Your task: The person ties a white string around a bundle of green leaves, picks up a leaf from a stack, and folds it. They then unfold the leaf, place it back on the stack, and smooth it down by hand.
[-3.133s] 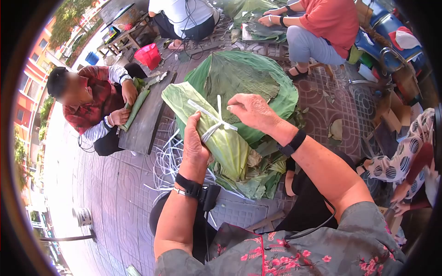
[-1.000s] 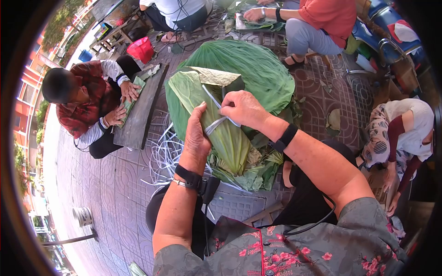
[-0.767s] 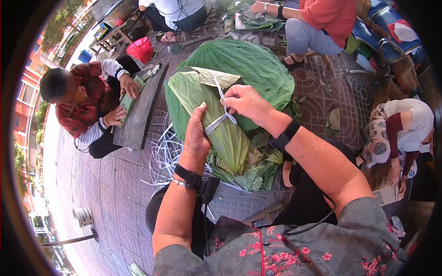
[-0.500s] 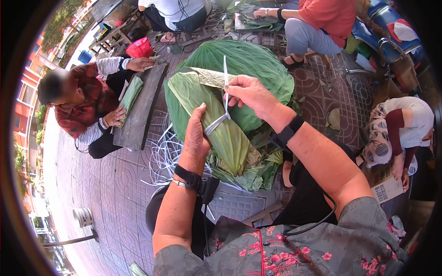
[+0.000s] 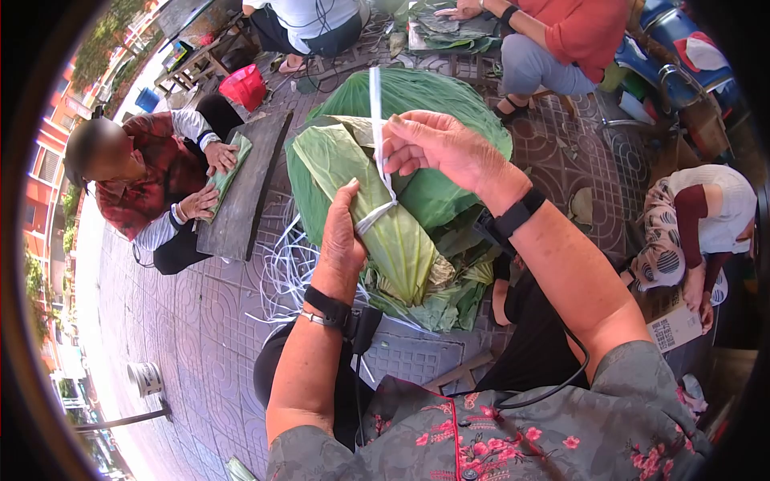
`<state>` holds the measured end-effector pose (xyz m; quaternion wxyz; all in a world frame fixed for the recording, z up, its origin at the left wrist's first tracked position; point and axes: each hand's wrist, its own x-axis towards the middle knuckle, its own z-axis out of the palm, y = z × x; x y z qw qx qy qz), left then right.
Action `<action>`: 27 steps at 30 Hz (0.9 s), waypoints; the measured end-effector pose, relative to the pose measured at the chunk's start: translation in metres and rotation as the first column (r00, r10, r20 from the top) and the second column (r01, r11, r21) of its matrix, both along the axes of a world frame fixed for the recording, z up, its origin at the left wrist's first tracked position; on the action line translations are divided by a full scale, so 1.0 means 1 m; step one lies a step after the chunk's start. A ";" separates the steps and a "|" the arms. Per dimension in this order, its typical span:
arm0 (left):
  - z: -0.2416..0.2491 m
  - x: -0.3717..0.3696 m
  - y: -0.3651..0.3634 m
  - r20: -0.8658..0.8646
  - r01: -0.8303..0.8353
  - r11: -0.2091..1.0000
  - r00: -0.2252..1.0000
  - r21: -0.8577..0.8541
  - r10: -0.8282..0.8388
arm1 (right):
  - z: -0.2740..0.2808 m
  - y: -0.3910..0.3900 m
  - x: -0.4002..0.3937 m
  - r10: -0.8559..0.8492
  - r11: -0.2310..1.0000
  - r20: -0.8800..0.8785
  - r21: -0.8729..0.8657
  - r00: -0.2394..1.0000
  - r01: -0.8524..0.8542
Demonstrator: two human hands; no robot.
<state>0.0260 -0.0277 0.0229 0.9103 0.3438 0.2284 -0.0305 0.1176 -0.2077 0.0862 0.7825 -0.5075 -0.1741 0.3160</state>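
A long bundle of folded green leaves (image 5: 353,180) lies slanted at the centre, with a white strip (image 5: 375,215) round its middle. My left hand (image 5: 345,232) grips the bundle's left side, thumb on top, its other fingers hidden underneath. Above the bundle's right edge, my right hand (image 5: 437,148) pinches the strip, whose free end (image 5: 374,92) sticks up past the fingers. Beneath the bundle spreads a stack of large green leaves (image 5: 473,120), with torn leaf pieces (image 5: 449,313) at its lower end.
On the left a person (image 5: 136,168) presses a leaf bundle (image 5: 228,176) on a wooden board (image 5: 261,160). Loose white strips (image 5: 281,276) lie left of the leaves. Other people sit at the top and at right, one near cardboard (image 5: 674,325). A red basket (image 5: 243,86) stands upper left.
My right hand has turned and shifted slightly, and the strip's free end has moved left and up. The person on the left now has both hands on their bundle.
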 end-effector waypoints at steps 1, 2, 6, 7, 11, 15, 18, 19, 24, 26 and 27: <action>-0.001 0.000 0.000 -0.004 -0.001 1.000 1.000 0.004 0.001 | -0.004 0.001 0.000 0.002 0.995 0.103 -0.097 0.995 0.008; -0.002 0.000 0.001 -0.008 -0.003 1.000 1.000 0.008 0.003 | -0.010 0.002 0.001 0.014 0.981 0.205 -0.192 0.979 0.026; -0.002 -0.001 0.003 -0.027 0.001 1.000 1.000 0.020 -0.001 | -0.026 0.006 -0.007 0.168 0.819 0.697 -0.493 0.697 0.295; -0.003 -0.001 0.003 -0.027 -0.008 1.000 1.000 0.027 0.008 | -0.031 0.006 -0.008 0.246 0.785 0.797 -0.498 0.552 0.368; 0.000 -0.002 0.004 -0.018 -0.026 1.000 1.000 0.014 0.026 | -0.041 0.007 -0.021 0.385 0.733 0.739 -0.609 0.554 0.303; -0.004 0.001 0.009 -0.031 0.013 0.999 0.999 -0.042 -0.014 | -0.045 0.015 -0.028 0.305 0.741 0.775 -0.558 0.553 0.374; -0.006 0.000 0.008 -0.029 -0.043 0.999 0.999 -0.017 0.043 | -0.047 0.016 -0.026 0.264 0.760 0.767 -0.539 0.585 0.364; -0.006 -0.002 0.006 -0.001 -0.065 0.998 0.998 0.009 0.065 | -0.048 0.017 -0.024 0.214 0.772 0.758 -0.518 0.616 0.369; -0.004 -0.004 0.005 0.020 -0.069 0.997 0.997 0.024 0.069 | -0.043 0.013 -0.016 0.131 0.832 0.648 -0.483 0.751 0.272; -0.009 -0.001 0.007 -0.001 -0.075 0.997 0.997 -0.007 0.075 | -0.046 0.012 -0.017 0.217 0.830 0.715 -0.493 0.665 0.259; -0.008 0.000 0.007 -0.012 -0.078 0.997 0.997 -0.023 0.078 | -0.046 0.012 -0.019 0.259 0.829 0.743 -0.499 0.617 0.253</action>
